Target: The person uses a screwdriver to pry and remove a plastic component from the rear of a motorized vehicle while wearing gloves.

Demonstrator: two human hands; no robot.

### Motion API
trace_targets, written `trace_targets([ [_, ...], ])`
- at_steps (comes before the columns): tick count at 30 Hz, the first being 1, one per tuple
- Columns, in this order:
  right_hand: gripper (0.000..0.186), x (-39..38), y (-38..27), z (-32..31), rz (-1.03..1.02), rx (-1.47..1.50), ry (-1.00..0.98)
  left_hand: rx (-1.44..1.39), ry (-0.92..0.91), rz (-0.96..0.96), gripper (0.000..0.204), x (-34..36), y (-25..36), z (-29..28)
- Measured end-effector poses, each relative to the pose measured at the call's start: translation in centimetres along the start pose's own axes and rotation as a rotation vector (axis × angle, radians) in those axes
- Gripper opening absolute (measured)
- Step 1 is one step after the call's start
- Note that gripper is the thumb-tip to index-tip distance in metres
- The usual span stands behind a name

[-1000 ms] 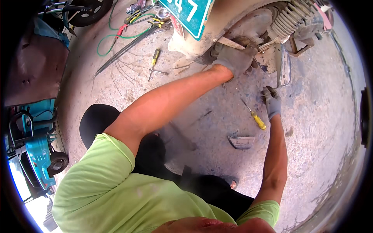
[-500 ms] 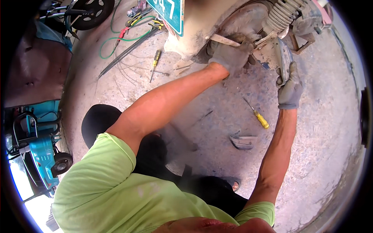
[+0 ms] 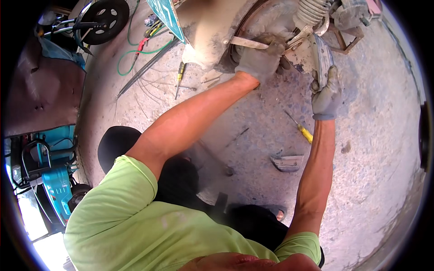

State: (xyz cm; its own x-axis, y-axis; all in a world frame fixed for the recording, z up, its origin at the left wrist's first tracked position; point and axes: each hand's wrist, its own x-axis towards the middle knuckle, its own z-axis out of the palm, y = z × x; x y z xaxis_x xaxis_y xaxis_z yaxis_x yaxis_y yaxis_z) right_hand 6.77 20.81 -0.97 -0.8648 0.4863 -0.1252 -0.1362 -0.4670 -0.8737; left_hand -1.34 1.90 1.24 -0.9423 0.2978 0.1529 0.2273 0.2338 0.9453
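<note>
My left hand [image 3: 260, 61], in a dirty grey glove, reaches into the wheel area of a dusty vehicle [image 3: 205, 34], next to a flat metal bar [image 3: 248, 43]. Its fingers are hidden among dark parts there. At the right, my gloved right hand [image 3: 327, 95] is closed around the lower end of a long, curved grey metal piece [image 3: 322, 58]. This piece stands nearly upright below a coil spring [image 3: 314, 13]; whether it is fixed to the vehicle I cannot tell.
A yellow-handled screwdriver [image 3: 305, 133] and a curved grey piece [image 3: 288, 163] lie on the concrete near my right forearm. Left of the vehicle are another screwdriver [image 3: 181, 74], thin wires and a green hose [image 3: 120, 63]. A turquoise vehicle [image 3: 58, 187] stands far left.
The view has shifted, so the vehicle and both hands appear slightly further left and up. My right hand keeps its hold on the metal piece; my left stays at the wheel area.
</note>
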Motion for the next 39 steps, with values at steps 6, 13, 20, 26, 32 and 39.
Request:
trace_targets([
  [6,0.040,-0.1,0.7,-0.3,-0.048,-0.038,0.008,0.113,0.047,0.061,0.026,0.5,-1.9,-0.1],
  [13,0.047,2.1,1.5,-3.4,-0.186,-0.327,-0.136,-0.187,-0.017,-0.033,0.036,-0.2,2.0,0.2],
  [20,0.046,1.5,1.9,-3.4,-0.334,-0.401,-0.094,-0.241,0.042,-0.097,0.040,-0.6,3.4,1.0],
  [26,0.051,1.8,3.1,-4.1,-0.060,-0.038,-0.169,-0.238,0.094,-0.137,0.043,-0.6,3.1,1.1],
  [32,0.045,4.8,2.5,-11.0,0.133,0.007,-0.090,-0.231,0.096,-0.081,0.046,-0.7,2.6,0.8],
  [39,0.029,4.0,10.1,-19.7,0.238,-0.676,0.096,-0.227,-0.019,0.058,0.052,-0.5,1.4,0.5],
])
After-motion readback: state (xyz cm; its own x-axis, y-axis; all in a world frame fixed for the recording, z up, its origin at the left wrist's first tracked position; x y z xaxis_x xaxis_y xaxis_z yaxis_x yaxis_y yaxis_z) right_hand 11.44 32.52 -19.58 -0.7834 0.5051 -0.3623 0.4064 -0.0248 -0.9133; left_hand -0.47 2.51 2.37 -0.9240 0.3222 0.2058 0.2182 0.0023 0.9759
